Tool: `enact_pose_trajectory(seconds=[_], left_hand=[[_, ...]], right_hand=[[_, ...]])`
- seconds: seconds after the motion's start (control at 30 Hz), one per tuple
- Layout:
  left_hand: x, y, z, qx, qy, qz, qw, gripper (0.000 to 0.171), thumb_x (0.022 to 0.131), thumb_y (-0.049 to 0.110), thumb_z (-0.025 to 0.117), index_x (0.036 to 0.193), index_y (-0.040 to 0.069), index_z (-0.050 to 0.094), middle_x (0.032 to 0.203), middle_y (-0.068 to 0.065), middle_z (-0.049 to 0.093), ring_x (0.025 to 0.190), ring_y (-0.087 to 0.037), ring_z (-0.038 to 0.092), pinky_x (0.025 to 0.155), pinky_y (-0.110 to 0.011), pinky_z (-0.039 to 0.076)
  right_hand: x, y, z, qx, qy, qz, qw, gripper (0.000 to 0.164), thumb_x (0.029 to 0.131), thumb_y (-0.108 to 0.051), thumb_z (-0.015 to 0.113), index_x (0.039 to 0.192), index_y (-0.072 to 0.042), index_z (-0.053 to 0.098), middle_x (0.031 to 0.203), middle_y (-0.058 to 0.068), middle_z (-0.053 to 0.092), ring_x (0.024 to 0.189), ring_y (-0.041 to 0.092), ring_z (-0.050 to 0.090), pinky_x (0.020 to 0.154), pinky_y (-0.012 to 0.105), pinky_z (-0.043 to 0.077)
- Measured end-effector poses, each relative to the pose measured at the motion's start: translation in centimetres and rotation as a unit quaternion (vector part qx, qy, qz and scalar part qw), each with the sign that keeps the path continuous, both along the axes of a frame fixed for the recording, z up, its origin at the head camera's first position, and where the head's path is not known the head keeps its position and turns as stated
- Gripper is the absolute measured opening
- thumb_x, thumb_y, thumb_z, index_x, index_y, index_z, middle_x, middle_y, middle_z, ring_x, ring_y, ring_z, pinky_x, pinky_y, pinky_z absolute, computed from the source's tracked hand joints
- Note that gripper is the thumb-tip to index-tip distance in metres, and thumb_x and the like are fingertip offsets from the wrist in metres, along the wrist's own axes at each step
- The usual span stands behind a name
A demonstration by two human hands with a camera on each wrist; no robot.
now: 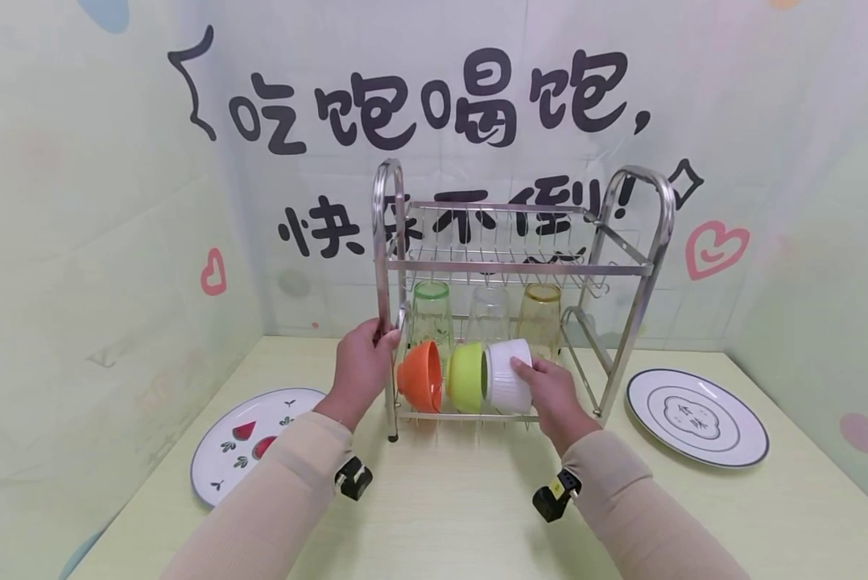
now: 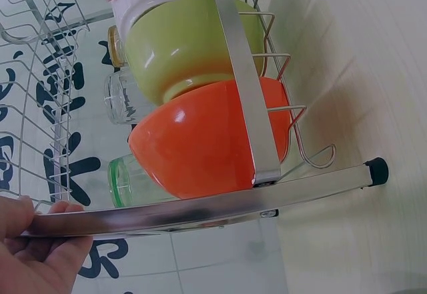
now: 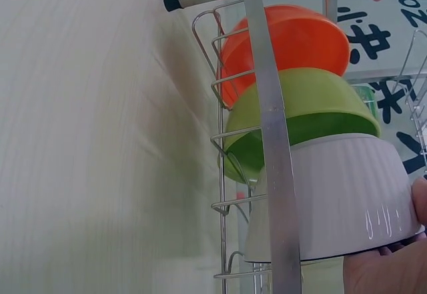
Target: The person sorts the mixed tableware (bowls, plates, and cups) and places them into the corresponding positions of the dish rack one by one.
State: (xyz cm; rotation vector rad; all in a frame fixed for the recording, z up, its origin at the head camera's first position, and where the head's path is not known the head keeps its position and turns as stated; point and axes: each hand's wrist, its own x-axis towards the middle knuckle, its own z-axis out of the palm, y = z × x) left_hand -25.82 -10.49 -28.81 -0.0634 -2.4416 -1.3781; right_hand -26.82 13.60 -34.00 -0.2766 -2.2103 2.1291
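Note:
A metal two-tier dish rack (image 1: 521,268) stands on the table, and my left hand (image 1: 361,369) grips its left upright with fingers and thumb round the bar. On the lower tier three bowls stand on their sides in a row: orange (image 1: 415,379), yellow-green (image 1: 465,380) and white ribbed (image 1: 505,387). My right hand (image 1: 554,396) holds the white bowl at its right side, thumb on the outer wall. In the right wrist view the white bowl (image 3: 353,194) sits behind the rack's front bar, its base close to the green bowl's opening (image 3: 333,124).
Behind the bowls stand three glasses: green-rimmed (image 1: 431,310), clear (image 1: 489,310) and amber-rimmed (image 1: 541,314). A plate with watermelon pictures (image 1: 220,451) lies left, partly under the left sleeve in view. Another white plate (image 1: 738,427) lies right. A printed backdrop (image 1: 318,48) hangs behind.

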Motion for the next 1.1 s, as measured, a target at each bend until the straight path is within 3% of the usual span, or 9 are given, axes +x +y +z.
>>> enact_pose_trajectory(seconds=[0.47,0.67,0.9,1.1], left_hand=[[0.1,0.1,0.1,0.002,-0.006,0.001,1.0,0.02,0.099,0.015,0.054,0.106,-0.003,0.061,0.091,-0.018,0.061,0.078,-0.026,0.051,0.064,-0.032,0.044],[0.1,0.1,0.1,-0.001,-0.006,0.003,1.0,0.019,0.099,0.015,0.055,0.102,-0.002,0.061,0.084,-0.014,0.058,0.074,-0.024,0.05,0.061,-0.031,0.042],[0.1,-0.1,0.0,-0.012,0.014,0.002,0.9998,0.019,0.099,0.015,0.055,0.102,-0.002,0.062,0.079,-0.012,0.056,0.07,-0.023,0.049,0.058,-0.03,0.04],[0.1,-0.2,0.0,-0.012,0.015,-0.002,0.9998,0.019,0.099,0.015,0.055,0.1,-0.002,0.062,0.075,-0.01,0.054,0.067,-0.022,0.047,0.056,-0.029,0.039]], right_hand=[[-0.3,-0.5,-0.6,-0.013,0.005,0.0,1.0,0.034,0.096,-0.018,0.06,0.115,0.01,0.057,0.101,0.013,0.06,0.081,0.016,0.056,0.072,0.028,0.047],[-0.4,-0.2,-1.0,0.0,-0.007,-0.003,1.0,0.036,0.097,-0.019,0.058,0.119,0.01,0.057,0.102,0.014,0.06,0.083,0.017,0.056,0.072,0.028,0.047],[-0.4,0.0,-1.2,-0.012,0.0,-0.005,1.0,0.033,0.096,-0.017,0.059,0.112,0.012,0.058,0.085,0.006,0.06,0.071,0.012,0.054,0.063,0.025,0.047],[-0.3,0.0,-1.0,-0.011,-0.005,0.0,1.0,0.034,0.096,-0.019,0.06,0.113,0.011,0.058,0.09,0.008,0.061,0.074,0.012,0.055,0.065,0.025,0.048]])
